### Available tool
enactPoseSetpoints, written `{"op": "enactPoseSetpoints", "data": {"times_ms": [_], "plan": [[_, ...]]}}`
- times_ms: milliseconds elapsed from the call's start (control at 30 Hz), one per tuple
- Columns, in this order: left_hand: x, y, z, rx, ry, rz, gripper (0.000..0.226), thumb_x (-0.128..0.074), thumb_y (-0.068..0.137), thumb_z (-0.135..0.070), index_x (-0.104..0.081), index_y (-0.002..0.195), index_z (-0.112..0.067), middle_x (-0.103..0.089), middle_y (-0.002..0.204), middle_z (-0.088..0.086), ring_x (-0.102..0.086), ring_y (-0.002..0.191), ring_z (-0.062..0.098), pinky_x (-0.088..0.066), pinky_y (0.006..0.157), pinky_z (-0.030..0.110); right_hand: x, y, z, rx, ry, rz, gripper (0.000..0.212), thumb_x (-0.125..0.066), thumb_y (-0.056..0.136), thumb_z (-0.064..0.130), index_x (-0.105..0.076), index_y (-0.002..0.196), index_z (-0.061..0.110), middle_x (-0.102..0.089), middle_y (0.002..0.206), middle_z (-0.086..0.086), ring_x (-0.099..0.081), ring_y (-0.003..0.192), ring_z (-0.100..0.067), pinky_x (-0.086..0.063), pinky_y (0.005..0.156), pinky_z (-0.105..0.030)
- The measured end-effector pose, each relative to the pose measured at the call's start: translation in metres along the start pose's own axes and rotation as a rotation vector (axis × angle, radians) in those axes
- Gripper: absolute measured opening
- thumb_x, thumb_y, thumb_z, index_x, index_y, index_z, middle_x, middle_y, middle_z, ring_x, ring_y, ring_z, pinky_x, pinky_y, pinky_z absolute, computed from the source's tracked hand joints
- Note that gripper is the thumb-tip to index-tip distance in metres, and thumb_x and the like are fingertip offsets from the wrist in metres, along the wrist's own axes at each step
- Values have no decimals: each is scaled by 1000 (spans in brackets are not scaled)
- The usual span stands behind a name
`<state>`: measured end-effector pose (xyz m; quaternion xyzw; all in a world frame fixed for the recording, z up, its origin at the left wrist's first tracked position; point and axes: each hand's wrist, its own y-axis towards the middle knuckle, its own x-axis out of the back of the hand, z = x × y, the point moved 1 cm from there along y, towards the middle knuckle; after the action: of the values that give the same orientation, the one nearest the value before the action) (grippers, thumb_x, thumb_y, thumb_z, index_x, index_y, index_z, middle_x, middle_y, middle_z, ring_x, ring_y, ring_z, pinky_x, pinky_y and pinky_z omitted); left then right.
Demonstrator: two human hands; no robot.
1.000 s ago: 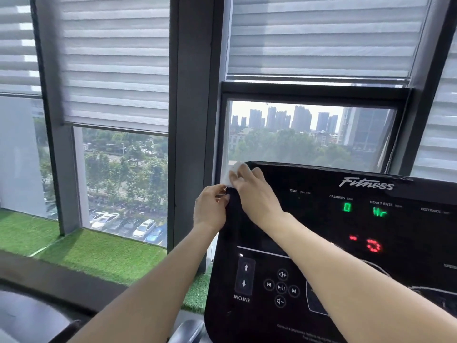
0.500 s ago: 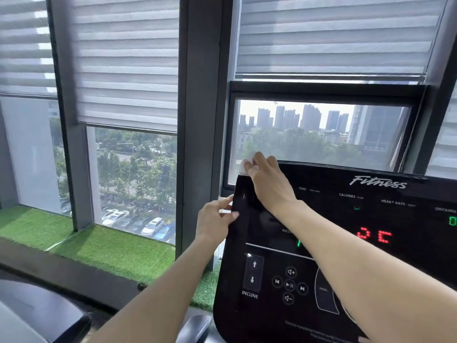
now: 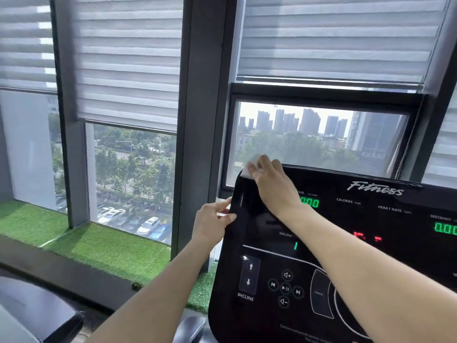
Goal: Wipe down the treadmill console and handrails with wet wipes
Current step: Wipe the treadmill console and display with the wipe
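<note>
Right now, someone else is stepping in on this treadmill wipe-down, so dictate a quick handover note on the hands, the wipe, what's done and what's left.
Right hand: pressing the white wet wipe onto the top left corner of the treadmill console.
Left hand: fingers gripping the console's left edge, steadying it; no wipe in it.
Done: only that top left corner is being worked; cannot tell what else has been wiped.
Left: display area, the INCLINE buttons, the media keys, then the handrails, which are mostly out of view.
</note>
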<state>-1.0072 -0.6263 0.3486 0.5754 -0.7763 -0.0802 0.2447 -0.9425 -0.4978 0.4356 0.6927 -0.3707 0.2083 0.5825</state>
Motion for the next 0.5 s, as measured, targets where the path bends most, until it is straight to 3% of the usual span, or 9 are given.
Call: {"op": "enactPoseSetpoints", "data": {"times_ms": [100,167,233,333,400,433,500], "plan": [[-2,0,3,18,-15,-6,45,-67,87,-12,-58,129,-24,-67,97,-6,-63,84,9,-54,86,32,-4,-4,9,-35,1,-37,57,-39,90,-7,-32,144,7,-30,136,-8,-35,114,-27,-46,83,-28],[-3,0,3,9,8,-19,43,-67,87,-13,-59,128,-22,-66,95,-8,-61,82,8,-52,81,29,-15,-20,21,9,-39,-53,55,-31,84,-6,-47,135,4,-44,129,-10,-46,102,-27,-48,75,-27],[-3,0,1,12,58,-31,42,-67,87,-15,-59,128,-16,-66,100,-4,-59,84,8,-49,78,25,-25,-37,30,69,-78,-16,54,-32,71,1,-66,114,5,-58,107,-9,-55,78,-25,-52,64,-26],[-2,0,0,20,83,-35,40,-68,87,-16,-60,126,-12,-66,106,0,-60,87,12,-52,84,33,-31,-41,27,112,-76,-3,51,-47,62,-1,-69,108,6,-48,100,-8,-54,71,-24,-53,49,-28],[-2,0,-1,32,58,-26,40,-67,87,-14,-60,126,-15,-65,95,-6,-61,85,13,-54,83,35,-23,-34,19,91,-69,2,53,-59,66,-6,-62,119,4,-47,108,-11,-53,81,-28,-55,54,-32],[-3,0,0,31,44,-25,40,-67,87,-13,-60,126,-17,-64,90,-9,-61,82,11,-54,82,33,-18,-28,12,61,-56,2,56,-61,74,-4,-54,128,3,-45,116,-13,-50,91,-30,-56,63,-35],[-3,0,1,28,24,-28,40,-66,87,-13,-61,126,-19,-63,86,-12,-60,79,6,-54,80,30,-4,-17,-6,-26,-25,18,59,-50,87,-2,-31,143,6,-30,133,-12,-37,112,-30,-51,81,-35]]}}
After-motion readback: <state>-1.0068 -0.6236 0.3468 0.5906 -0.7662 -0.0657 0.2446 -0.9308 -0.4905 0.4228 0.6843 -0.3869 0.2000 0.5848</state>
